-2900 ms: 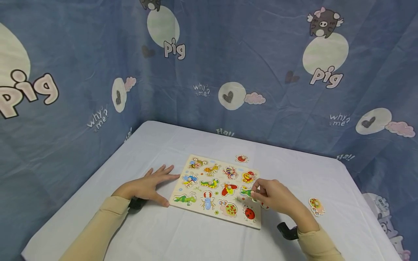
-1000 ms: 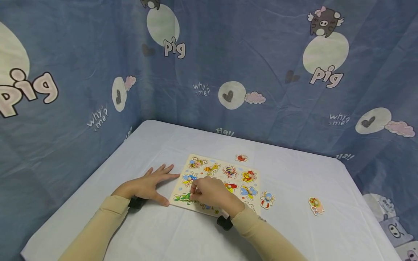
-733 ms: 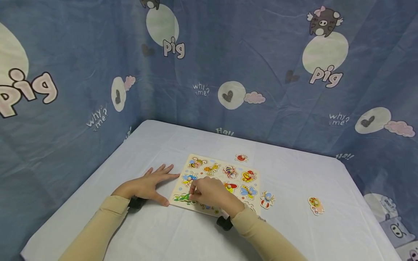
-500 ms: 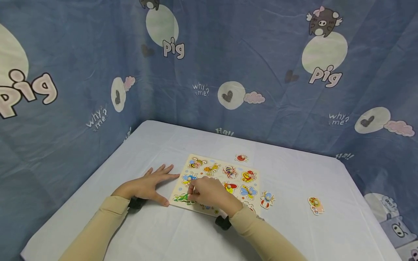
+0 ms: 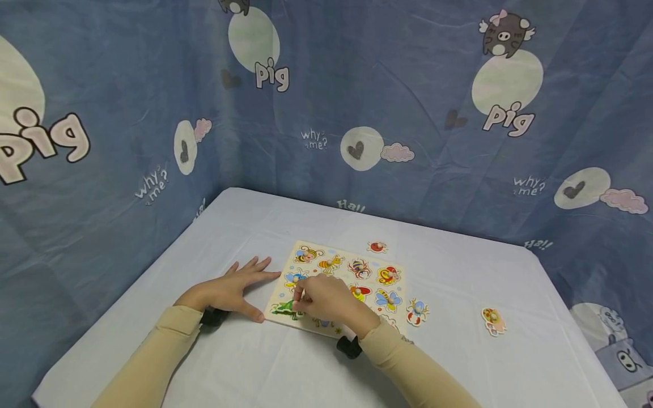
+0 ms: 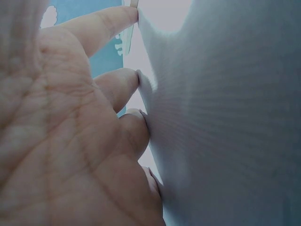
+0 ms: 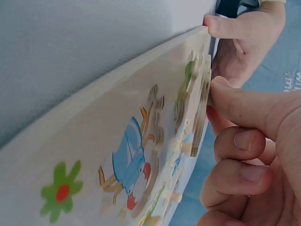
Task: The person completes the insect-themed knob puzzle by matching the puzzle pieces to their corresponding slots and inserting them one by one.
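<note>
At left, left hand [image 5: 229, 289], fingers spread, gripping nothing, thumb at corner of puzzle board [image 5: 275, 300]. Next, grasshopper piece [image 7: 202, 113], pinched in right hand [image 5: 326, 297], raised over its recess, apparently not yet seated (contact beneath hard to make out). Already filled: upper two rows, where visible. Hidden behind right hand: part of middle and bottom rows. Loose, rightward: ladybird [image 5: 377, 247], beetle [image 5: 418, 312], snail [image 5: 494, 322].

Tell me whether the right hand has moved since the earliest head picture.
Yes, leftward: judged against the puzzle board, the right hand has gone from the board's right side towards its near left corner.
</note>
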Available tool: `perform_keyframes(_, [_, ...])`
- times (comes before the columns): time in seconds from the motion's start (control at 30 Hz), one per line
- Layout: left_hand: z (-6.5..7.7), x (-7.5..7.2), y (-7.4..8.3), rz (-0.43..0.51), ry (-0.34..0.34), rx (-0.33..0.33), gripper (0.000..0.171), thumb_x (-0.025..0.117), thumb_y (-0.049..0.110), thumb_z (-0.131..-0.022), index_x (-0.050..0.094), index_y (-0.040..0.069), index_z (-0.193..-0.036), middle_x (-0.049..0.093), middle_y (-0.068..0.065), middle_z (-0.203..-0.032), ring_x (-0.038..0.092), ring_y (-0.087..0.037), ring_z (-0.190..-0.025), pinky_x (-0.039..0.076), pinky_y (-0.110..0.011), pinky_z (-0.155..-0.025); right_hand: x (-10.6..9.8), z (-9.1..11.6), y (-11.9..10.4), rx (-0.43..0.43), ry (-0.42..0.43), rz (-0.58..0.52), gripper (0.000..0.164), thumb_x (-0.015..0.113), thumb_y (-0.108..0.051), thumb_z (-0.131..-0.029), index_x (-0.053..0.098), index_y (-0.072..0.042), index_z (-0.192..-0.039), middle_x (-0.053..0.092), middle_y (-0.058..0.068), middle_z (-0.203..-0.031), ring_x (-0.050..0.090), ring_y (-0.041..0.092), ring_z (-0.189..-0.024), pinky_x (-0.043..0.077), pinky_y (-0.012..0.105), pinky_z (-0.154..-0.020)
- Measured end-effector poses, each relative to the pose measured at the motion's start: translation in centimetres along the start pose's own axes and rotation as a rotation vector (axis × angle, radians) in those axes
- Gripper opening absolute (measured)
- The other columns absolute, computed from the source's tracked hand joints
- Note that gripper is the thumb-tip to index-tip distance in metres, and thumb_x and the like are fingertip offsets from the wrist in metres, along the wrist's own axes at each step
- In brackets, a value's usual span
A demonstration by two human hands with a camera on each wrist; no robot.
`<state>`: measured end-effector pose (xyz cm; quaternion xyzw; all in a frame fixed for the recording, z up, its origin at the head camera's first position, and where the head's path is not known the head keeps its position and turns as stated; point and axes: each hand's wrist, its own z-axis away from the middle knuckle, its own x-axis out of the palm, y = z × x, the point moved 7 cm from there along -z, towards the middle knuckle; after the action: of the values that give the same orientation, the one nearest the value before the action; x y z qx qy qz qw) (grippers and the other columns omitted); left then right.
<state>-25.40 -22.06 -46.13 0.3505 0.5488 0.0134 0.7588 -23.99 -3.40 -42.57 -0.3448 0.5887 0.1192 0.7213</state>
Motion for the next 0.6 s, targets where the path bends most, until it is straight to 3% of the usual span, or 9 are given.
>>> perform_keyframes(0.23, [-0.04,0.04,0.06,-0.006,0.001,0.0,0.103,0.087,0.058,-0.067,0.042,0.026,-0.154,0.011,-0.015,-0.169,-0.002,-0.045,-0.155,-0.006,-0.075,-0.116,0.48,-0.43,-0.39,0.002,-0.021,0.013,0.011,0.073,-0.038,-0.092,0.066,-0.03,-0.088,0.067,-0.016,-0.077,0.055,-0.002,-0.065,0.045,0.02,-0.056])
perform_keyframes(0.6, [-0.1,0.02,0.07,-0.009,0.003,-0.006,0.104,0.087,0.058,-0.067,0.042,0.025,-0.154,0.011,-0.015,-0.169,-0.002,-0.045,-0.155,-0.007,-0.075,-0.116,0.85,-0.78,-0.32,0.0,-0.028,-0.011,0.012,0.073,-0.038,-0.092,0.067,-0.028,-0.088,0.069,-0.015,-0.079,0.056,-0.001,-0.065,0.043,0.02,-0.056])
